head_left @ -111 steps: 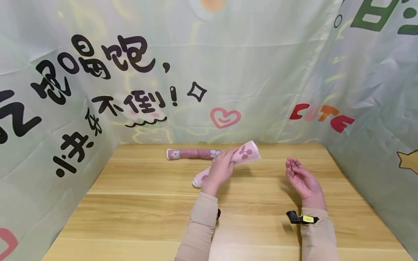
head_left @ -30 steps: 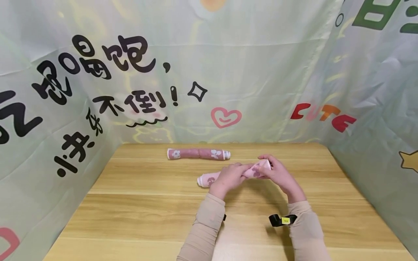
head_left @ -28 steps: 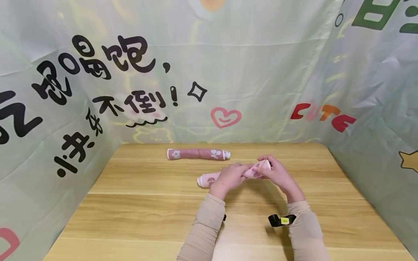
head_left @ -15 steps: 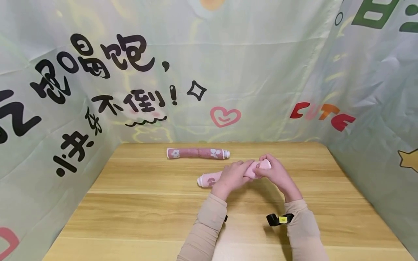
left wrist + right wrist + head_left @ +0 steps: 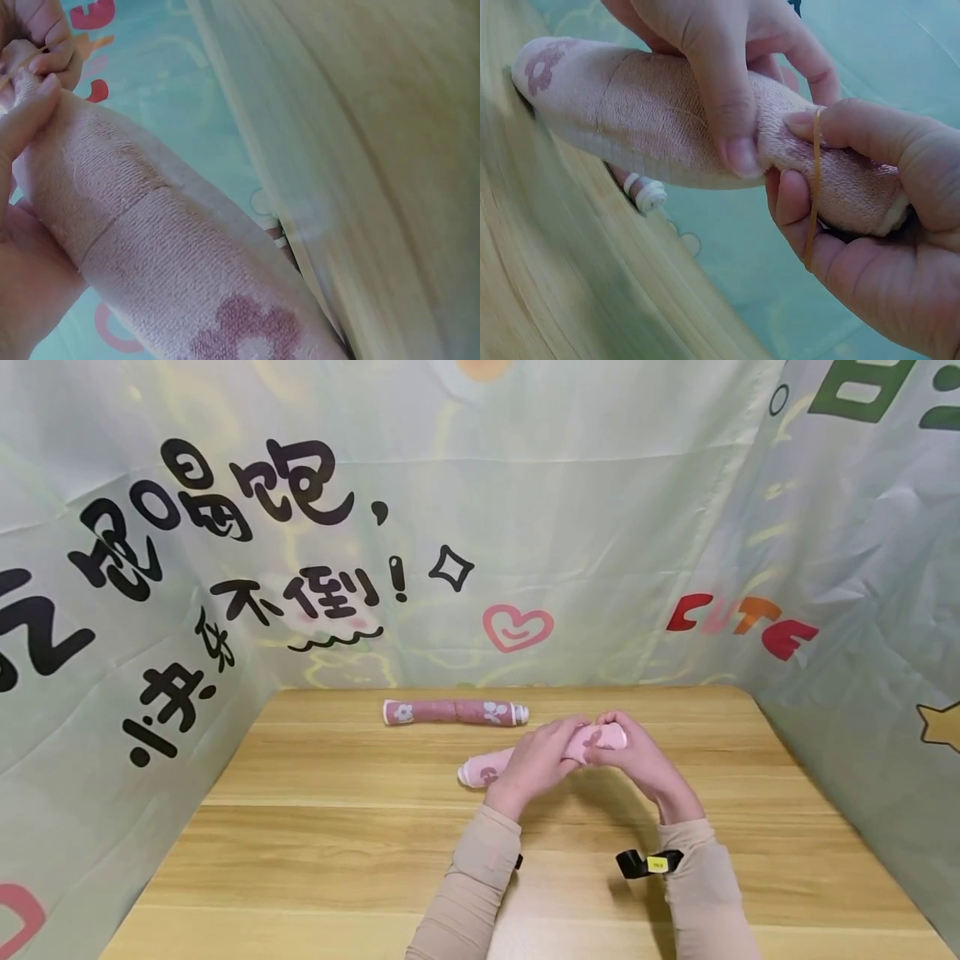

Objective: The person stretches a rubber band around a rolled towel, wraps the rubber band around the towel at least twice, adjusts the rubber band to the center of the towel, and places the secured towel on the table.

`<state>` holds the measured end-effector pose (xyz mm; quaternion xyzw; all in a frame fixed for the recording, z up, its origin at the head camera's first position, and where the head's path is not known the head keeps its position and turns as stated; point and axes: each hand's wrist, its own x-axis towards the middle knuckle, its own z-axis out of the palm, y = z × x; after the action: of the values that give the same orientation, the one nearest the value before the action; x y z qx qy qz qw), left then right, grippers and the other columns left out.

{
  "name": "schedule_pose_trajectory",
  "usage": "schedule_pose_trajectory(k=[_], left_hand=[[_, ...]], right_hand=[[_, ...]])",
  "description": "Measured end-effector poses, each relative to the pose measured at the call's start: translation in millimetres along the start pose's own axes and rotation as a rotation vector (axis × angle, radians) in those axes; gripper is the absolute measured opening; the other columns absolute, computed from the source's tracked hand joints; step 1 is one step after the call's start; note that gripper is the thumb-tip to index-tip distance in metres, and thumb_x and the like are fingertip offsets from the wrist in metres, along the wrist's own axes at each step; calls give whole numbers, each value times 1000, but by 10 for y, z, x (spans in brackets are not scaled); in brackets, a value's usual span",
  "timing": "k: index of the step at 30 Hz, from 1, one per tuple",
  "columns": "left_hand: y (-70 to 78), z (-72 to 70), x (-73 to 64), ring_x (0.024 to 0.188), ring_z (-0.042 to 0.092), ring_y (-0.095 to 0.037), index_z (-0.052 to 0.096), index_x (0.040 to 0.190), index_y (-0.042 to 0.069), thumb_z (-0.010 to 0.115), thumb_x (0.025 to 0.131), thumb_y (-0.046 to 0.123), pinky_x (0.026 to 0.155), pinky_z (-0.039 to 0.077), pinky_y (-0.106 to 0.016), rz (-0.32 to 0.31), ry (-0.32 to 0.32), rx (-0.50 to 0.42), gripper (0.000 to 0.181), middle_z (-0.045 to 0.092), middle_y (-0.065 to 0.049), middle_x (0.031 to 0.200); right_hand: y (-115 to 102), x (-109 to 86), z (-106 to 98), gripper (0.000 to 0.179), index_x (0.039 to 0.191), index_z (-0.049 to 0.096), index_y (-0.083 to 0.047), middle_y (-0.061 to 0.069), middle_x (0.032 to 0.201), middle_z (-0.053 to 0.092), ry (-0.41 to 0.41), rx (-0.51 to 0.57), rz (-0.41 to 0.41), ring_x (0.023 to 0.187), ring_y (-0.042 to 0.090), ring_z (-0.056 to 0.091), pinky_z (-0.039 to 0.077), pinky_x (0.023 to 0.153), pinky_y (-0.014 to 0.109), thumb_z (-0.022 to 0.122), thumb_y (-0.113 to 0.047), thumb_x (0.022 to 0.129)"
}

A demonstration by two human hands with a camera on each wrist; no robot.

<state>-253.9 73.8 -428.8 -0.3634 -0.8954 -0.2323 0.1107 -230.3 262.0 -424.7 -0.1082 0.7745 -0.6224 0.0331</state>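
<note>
A light pink towel [image 5: 480, 768], rolled into a tube and printed with darker flowers, slants up to the right over the table. My left hand [image 5: 534, 764] grips its middle, thumb pressed on the cloth. At the right end my right hand [image 5: 643, 767] pinches the roll between thumb and fingers. The right wrist view shows a thin tan rubber band [image 5: 815, 180] stretched across the right fingers and over the roll's end. The cloth is squeezed narrow there. A second rolled towel, dusky pink [image 5: 450, 713] with pale flowers, lies behind, untouched.
The wooden table [image 5: 315, 852] is enclosed by printed fabric walls [image 5: 600, 543] at the back and both sides. A black wrist camera [image 5: 637, 863] is strapped on the right sleeve.
The right hand has come in from the right and taken hold of the light pink towel's end. The left hand and towel have shifted slightly right. The dusky pink towel stays put.
</note>
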Motion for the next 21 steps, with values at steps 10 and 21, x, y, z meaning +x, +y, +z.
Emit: schedule_pose_trajectory(k=[10, 21], left_hand=[[-25, -26, -23, 115, 62, -15, 60, 126, 21, 64, 94, 29, 96, 51, -32, 43, 96, 28, 33, 65, 4, 124], [-81, -54, -24, 119, 61, -15, 55, 136, 24, 62, 95, 21, 105, 45, -28, 145, 160, -83, 41, 66, 4, 127]], right_hand=[[3, -1, 46, 31, 109, 43, -5, 1, 102, 53, -7, 128, 9, 87, 7, 60, 55, 79, 24, 66, 1, 87], [154, 24, 73, 40, 113, 49, -14, -7, 104, 65, -139, 383, -112, 95, 6, 63, 53, 85, 21, 56, 14, 85]])
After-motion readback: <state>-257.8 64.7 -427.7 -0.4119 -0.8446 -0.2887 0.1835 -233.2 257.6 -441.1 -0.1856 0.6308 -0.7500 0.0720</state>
